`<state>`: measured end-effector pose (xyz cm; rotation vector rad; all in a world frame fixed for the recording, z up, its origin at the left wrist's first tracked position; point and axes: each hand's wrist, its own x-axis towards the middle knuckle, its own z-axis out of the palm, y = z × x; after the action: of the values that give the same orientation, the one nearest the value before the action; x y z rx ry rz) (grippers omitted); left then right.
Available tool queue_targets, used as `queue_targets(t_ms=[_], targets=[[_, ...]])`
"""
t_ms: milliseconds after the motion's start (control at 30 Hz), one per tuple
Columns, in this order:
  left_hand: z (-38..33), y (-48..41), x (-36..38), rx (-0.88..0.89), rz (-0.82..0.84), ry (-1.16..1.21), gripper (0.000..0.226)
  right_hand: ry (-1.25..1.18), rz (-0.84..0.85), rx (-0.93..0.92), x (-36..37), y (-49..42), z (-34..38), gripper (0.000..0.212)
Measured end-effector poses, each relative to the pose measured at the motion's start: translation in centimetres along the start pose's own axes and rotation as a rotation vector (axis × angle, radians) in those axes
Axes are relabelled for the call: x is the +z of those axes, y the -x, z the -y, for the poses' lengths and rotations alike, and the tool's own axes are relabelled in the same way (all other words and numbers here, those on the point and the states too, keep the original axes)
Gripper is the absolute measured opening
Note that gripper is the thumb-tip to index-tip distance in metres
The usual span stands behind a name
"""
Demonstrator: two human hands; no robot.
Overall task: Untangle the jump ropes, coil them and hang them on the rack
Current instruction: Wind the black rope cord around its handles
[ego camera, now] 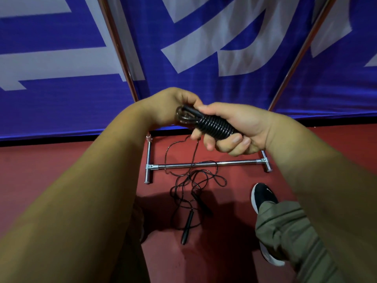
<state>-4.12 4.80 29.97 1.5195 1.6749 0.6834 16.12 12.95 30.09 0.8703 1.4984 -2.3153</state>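
While in hands (167,107) (240,127), coiled rope (212,125) diagonal.

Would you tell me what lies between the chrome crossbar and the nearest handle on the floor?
Head view: tangled black rope loops and a second handle.

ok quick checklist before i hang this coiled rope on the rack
1. Coiled rope wrapped tight: ok.
2. Right hand grips the wrapped bundle: ok.
3. Left hand holds the loop end: ok.
4. Loose end tucked in: cannot tell, fingers hide it.
5. Second rope untangled: not ok, it lies snarled on the floor across the rack base bar.
6. Hanging spot on the rack: cannot tell, out of view.
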Motion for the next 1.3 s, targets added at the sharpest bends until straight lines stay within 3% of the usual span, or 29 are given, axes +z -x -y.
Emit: queue_targets(t_ms=[100,167,300,567,700,800,867,933,1000,1100,1300], targets=[[-0.4,0.0,-0.1,0.002,-0.031,-0.010,0.017,0.053,0.132,0.111,0.6,0.5,-0.2,0.060],[-0.6,0.1,-0.3,0.037,-0.085,-0.013,0.022,0.084,0.103,0.162,0.8,0.7,-0.2,0.070],[-0.8,0.1,-0.9,0.112,-0.201,-0.048,0.030,0.078,-0.066,0.151,0.1,-0.2,-0.5,0.057],[-1.3,-0.7,-0.5,0.246,-0.296,-0.529,0.030,0.044,-0.479,0.053,-0.6,-2.5,-1.1,0.058],[-1.2,-1.6,1.0,0.217,-0.307,-0.602,0.031,-0.027,-0.621,-0.026,-0.9,-3.4,-1.0,0.051],[-1.1,-1.7,1.9,0.043,-0.259,-0.476,0.020,-0.084,-0.653,-0.095,-1.1,-3.6,-1.0,0.043],[-1.2,-1.4,2.1,-0.078,-0.169,-0.222,0.018,-0.069,-0.668,-0.148,-1.4,-3.7,-0.9,0.041],[-1.0,-1.1,2.1,-0.184,-0.024,0.073,0.027,-0.031,-0.685,-0.197,-1.6,-3.5,-0.7,0.039],[-0.7,-0.8,1.9,-0.237,0.084,0.211,0.034,0.018,-0.696,-0.233,-1.6,-3.3,-0.4,0.036],[-0.3,-0.5,1.7,-0.241,0.120,0.205,0.027,0.097,-0.725,-0.261,-1.3,-3.0,-0.3,0.032],[-0.8,-1.0,2.5,-0.292,-0.092,-0.003,0.034,0.006,-0.741,-0.262,-0.4,-2.9,-0.1,0.035]])
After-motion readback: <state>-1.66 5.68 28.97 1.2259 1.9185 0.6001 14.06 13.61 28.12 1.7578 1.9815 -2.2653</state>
